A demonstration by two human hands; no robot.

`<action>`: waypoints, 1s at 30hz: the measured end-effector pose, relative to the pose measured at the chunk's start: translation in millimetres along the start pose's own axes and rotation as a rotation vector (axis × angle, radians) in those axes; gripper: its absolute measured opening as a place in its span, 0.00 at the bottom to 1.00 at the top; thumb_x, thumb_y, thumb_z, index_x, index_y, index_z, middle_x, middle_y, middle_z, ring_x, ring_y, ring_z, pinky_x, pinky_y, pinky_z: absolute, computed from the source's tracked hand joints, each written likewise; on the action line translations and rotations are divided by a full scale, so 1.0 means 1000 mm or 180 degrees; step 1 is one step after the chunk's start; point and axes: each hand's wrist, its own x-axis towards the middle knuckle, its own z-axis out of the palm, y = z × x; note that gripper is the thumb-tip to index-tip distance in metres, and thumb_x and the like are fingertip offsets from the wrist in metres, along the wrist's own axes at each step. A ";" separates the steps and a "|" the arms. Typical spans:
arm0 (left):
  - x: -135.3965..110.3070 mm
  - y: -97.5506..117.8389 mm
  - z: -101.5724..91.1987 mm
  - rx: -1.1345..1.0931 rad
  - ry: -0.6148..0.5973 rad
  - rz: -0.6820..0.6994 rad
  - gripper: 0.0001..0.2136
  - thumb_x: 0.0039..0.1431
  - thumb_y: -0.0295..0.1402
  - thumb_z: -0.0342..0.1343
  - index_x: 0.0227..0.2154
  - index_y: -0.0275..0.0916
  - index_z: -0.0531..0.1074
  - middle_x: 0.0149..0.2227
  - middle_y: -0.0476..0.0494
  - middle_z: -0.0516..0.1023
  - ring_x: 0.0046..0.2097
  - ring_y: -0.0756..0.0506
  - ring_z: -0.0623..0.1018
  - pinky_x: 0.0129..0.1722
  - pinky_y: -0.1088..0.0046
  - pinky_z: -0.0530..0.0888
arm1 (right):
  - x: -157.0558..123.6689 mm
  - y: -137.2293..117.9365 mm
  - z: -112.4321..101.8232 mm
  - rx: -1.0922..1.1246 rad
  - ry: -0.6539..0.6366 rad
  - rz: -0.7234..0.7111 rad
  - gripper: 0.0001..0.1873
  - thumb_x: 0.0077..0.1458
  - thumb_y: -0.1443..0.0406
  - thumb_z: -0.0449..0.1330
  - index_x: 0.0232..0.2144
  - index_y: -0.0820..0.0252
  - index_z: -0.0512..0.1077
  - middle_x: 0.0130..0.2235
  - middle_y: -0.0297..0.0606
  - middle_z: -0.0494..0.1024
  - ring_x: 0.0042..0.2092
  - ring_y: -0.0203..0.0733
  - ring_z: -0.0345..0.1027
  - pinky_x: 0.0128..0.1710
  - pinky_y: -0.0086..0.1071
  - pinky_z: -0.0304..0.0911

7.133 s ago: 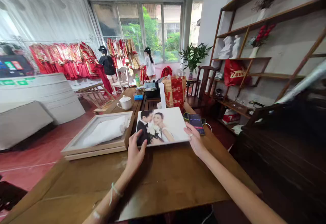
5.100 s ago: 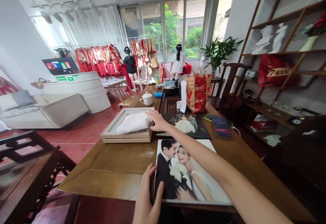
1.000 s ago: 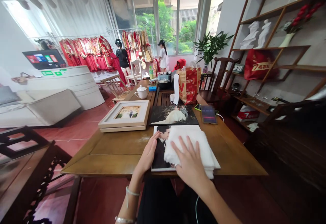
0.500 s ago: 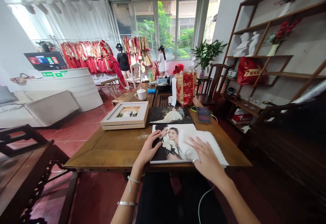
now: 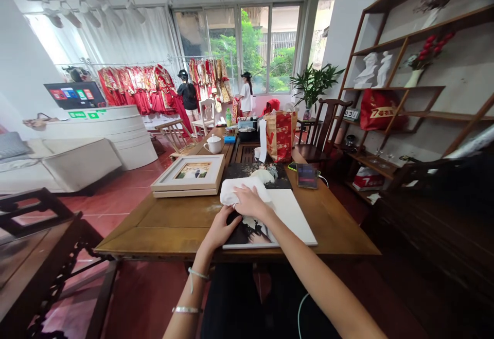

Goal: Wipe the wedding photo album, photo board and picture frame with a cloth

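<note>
White cloth (image 5: 238, 191) bunched on the far left corner of the wedding album (image 5: 289, 215), under the right hand (image 5: 250, 202), grip curled tight over the fabric. Left hand (image 5: 221, 227) flat on the album's near left edge, grip spread. Album at the bench (image 5: 170, 228) front edge; framed photo (image 5: 189, 174) just beyond to the left, dark album (image 5: 276, 174) behind.

I see a bridal photo studio shop: red wedding gowns (image 5: 131, 84) on racks, framed wedding photo (image 5: 190, 171), reception desk (image 5: 111, 128).
</note>
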 end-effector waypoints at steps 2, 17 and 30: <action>0.000 0.000 -0.001 -0.0053 -0.0020 0.0046 0.15 0.57 0.35 0.53 0.47 0.40 0.71 0.53 0.39 0.72 0.56 0.41 0.70 0.58 0.56 0.63 | -0.016 0.012 0.000 -0.0008 0.0115 0.0109 0.31 0.51 0.66 0.50 0.59 0.59 0.60 0.64 0.38 0.56 0.65 0.48 0.40 0.62 0.51 0.34; 0.000 0.001 -0.001 -0.0475 0.0160 -0.0257 0.21 0.63 0.42 0.41 0.49 0.35 0.70 0.57 0.36 0.69 0.59 0.41 0.67 0.61 0.59 0.60 | -0.093 -0.021 0.042 -0.0409 0.0807 0.0161 0.36 0.46 0.67 0.56 0.60 0.52 0.59 0.65 0.42 0.52 0.66 0.59 0.32 0.60 0.60 0.23; 0.002 -0.010 -0.003 -0.0275 -0.0209 0.0216 0.17 0.61 0.33 0.48 0.52 0.41 0.67 0.60 0.40 0.65 0.62 0.44 0.63 0.63 0.58 0.56 | -0.137 0.091 -0.014 -0.0226 0.0403 0.0364 0.42 0.38 0.74 0.50 0.59 0.47 0.60 0.64 0.30 0.54 0.66 0.47 0.38 0.63 0.51 0.34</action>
